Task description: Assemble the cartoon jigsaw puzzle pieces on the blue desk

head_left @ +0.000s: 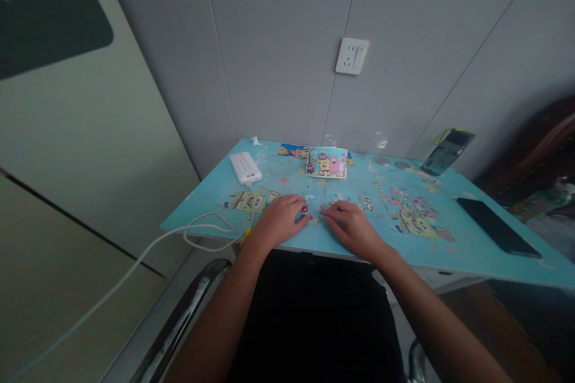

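Black clothing (317, 317): nearest, below the front edge of the surface (380, 242).
Left hand (282, 219): near the front edge, thumb and fingers curved about a small red piece (305, 210); firm grip or light touch, cannot tell.
Right hand (353, 228): just beside, fingertips bunched; anything between them, cannot tell.
Hands: 2, apart from each other.
Picture card (326, 163): toward the back edge.
White power bank (245, 167): near the back left corner.
Black tablet (496, 227): by the right edge.
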